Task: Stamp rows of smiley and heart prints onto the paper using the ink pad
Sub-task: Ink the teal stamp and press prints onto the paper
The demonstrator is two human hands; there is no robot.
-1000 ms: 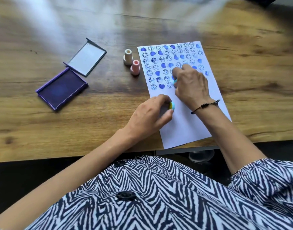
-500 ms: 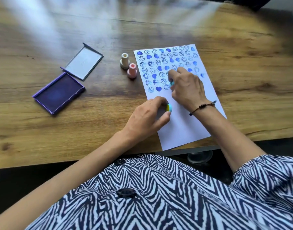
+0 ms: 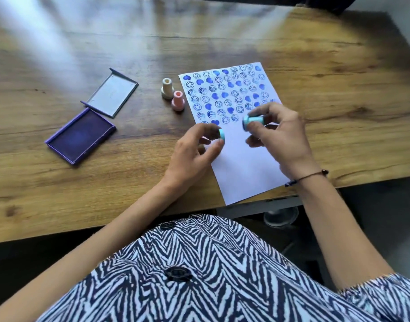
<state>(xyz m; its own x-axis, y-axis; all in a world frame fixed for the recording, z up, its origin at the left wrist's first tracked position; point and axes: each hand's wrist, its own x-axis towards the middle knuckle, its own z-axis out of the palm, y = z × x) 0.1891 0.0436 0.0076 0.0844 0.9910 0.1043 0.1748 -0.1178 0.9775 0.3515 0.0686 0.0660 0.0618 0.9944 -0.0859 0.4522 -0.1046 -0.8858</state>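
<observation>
A white paper [image 3: 245, 168] lies on the wooden table, its upper half covered with rows of blue smiley and heart prints. My right hand [image 3: 278, 138] holds a light blue stamp [image 3: 252, 120] tipped sideways just above the last printed row. My left hand [image 3: 194, 149] pinches a small blue stamp piece [image 3: 221, 134] at the paper's left edge. The open purple ink pad [image 3: 79, 135] sits far left on the table, well apart from both hands.
The ink pad's grey lid [image 3: 112, 94] lies behind the pad. A cream stamp [image 3: 167, 88] and a pink stamp [image 3: 178, 101] stand upright just left of the paper. The table's near edge [image 3: 106, 226] runs close to my body.
My right hand lifted its blue stamp off the paper and turned it sideways. My left hand rose slightly with its blue piece. The camera view shifted.
</observation>
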